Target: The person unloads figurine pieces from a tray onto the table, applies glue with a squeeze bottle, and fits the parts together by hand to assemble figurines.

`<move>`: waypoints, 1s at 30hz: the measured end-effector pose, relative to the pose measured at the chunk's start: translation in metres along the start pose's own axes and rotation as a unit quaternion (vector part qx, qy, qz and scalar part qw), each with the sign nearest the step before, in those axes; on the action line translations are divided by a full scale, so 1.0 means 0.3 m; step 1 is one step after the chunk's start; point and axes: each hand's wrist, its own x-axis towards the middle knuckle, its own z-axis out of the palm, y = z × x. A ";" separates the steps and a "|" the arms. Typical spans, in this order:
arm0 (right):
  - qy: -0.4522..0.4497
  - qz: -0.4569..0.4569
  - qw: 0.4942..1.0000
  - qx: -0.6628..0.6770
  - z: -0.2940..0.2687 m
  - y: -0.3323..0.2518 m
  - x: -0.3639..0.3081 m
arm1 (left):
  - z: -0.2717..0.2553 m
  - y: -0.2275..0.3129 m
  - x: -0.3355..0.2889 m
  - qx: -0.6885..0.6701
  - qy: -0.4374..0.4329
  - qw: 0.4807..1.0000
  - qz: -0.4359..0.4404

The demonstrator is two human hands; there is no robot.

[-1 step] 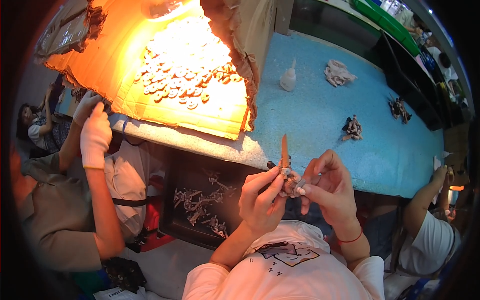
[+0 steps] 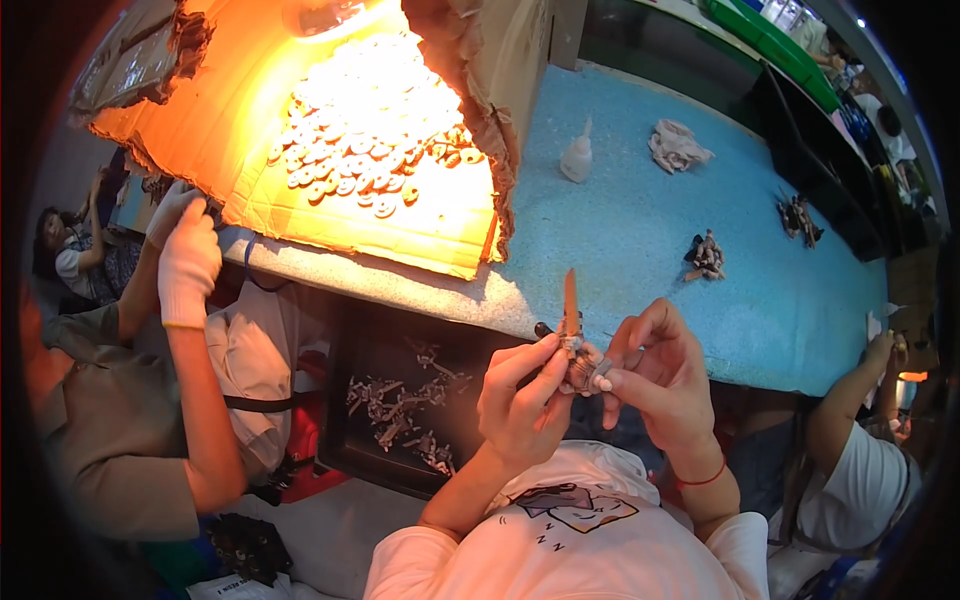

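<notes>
My left hand (image 2: 522, 400) pinches a small grey-brown figurine (image 2: 580, 365) between thumb and fingers, just in front of the table's near edge. From its top a long brown blade-shaped part (image 2: 570, 302) points up. On the other side my right hand (image 2: 655, 380) grips the figurine with thumb and forefinger, its other fingers curled. A small dark rounded tip (image 2: 542, 330) shows beside the left fingertips; what it belongs to is unclear. Much of the figurine is hidden behind my fingers.
A cardboard box (image 2: 250, 225) with ring-shaped pieces (image 2: 345, 165) glows under a lamp. The blue table (image 2: 620, 220) holds a squeeze bottle (image 2: 577, 158), a crumpled cloth (image 2: 678, 146) and figurine parts (image 2: 705, 257). Below, a black tray (image 2: 345, 440) holds more parts. Co-workers sit on both sides, one gloved (image 2: 190, 265).
The co-worker's gloved hand at the left has shifted slightly. My hands and the figurine stay almost exactly where they were.
</notes>
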 end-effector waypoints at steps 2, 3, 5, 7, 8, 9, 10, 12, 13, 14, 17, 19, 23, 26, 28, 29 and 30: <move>-0.001 -0.008 1.000 -0.012 0.003 -0.003 0.001 | 0.000 0.000 0.006 0.000 -0.004 1.000 0.014; -0.003 -0.017 1.000 -0.023 0.004 -0.005 0.002 | 0.002 0.001 0.010 -0.002 -0.003 1.000 0.015; -0.002 -0.027 0.999 -0.030 0.009 -0.004 0.002 | 0.006 0.007 0.013 -0.005 0.000 1.000 0.015; 0.000 -0.038 0.999 -0.037 0.013 0.001 0.002 | 0.011 0.015 0.013 -0.086 0.006 0.993 -0.079; 0.008 -0.049 0.998 -0.038 0.013 0.007 0.004 | 0.011 0.018 0.013 -0.087 0.006 0.993 -0.079; 0.016 -0.059 0.997 -0.040 0.014 0.012 0.006 | 0.009 0.021 0.013 -0.133 -0.003 0.983 -0.128; 0.014 -0.059 0.997 -0.041 0.014 0.015 0.006 | 0.007 0.024 0.012 -0.178 -0.013 0.968 -0.177; 0.022 -0.055 0.998 -0.037 0.014 0.020 0.005 | 0.001 0.030 0.013 -0.238 -0.016 0.948 -0.211; 0.020 -0.053 0.998 -0.040 0.014 0.022 0.004 | -0.002 0.032 0.013 -0.298 -0.022 0.923 -0.243; 0.025 -0.055 0.997 -0.038 0.014 0.024 0.005 | -0.010 0.030 0.012 -0.298 -0.018 0.923 -0.244; 0.037 -0.058 0.997 -0.034 0.015 0.033 0.000 | -0.026 0.034 0.013 -0.362 -0.028 0.894 -0.264; 0.044 -0.061 0.997 -0.031 0.016 0.038 -0.003 | -0.026 0.044 0.026 -0.326 -0.030 0.912 -0.247; 0.039 -0.086 0.995 -0.031 0.020 0.048 -0.008 | -0.009 0.050 0.028 -0.288 -0.005 0.928 -0.235; 0.037 -0.096 0.994 -0.030 0.024 0.049 -0.010 | -0.012 0.053 0.038 -0.247 -0.001 0.947 -0.207; 0.039 -0.100 0.994 -0.034 0.020 0.050 -0.009 | -0.012 0.045 0.042 -0.201 -0.020 0.965 -0.166; 0.044 -0.103 0.993 -0.033 0.020 0.052 -0.008 | -0.012 0.043 0.045 -0.202 -0.019 0.965 -0.168; 0.049 -0.106 0.993 -0.033 0.020 0.052 -0.009 | -0.012 0.044 0.048 -0.185 -0.022 0.970 -0.158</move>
